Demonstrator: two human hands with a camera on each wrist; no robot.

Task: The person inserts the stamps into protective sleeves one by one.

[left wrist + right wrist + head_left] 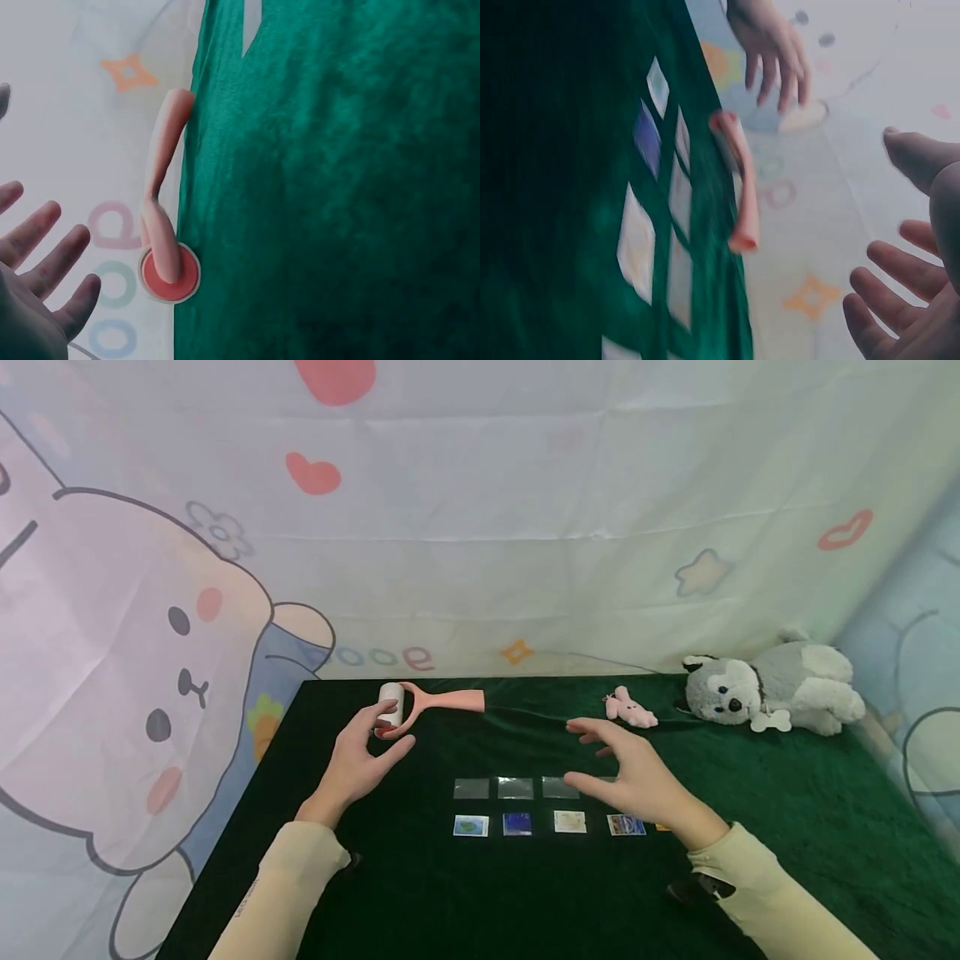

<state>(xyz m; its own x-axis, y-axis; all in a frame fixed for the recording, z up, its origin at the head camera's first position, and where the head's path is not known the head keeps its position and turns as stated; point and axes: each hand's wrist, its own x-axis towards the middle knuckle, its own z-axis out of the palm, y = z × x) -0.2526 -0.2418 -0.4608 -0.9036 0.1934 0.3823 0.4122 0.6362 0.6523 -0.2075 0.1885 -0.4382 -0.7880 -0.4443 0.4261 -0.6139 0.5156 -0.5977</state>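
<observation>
In the head view my left hand point(358, 762) hovers with spread fingers, nearest a lint roller point(450, 700) with a pink handle and white roll at the table's back edge. The left wrist view shows the roller point(166, 187) apart from my fingers point(64, 255). My right hand point(637, 772) is held in the air, fingers loosely spread and holding nothing. Below it lies a row of small picture cards, among them a green-blue one point(471, 826), a dark blue one point(517, 824) and a pale one point(570, 822). Behind them runs a row of clear sleeves point(515, 788), partly hidden by my right hand.
A dark green cloth point(480, 893) covers the table. A small pink plush toy point(632, 708) lies at the back, right of the middle. Farther right lies a grey and white plush dog point(772, 687). A printed curtain point(480, 527) hangs behind the table.
</observation>
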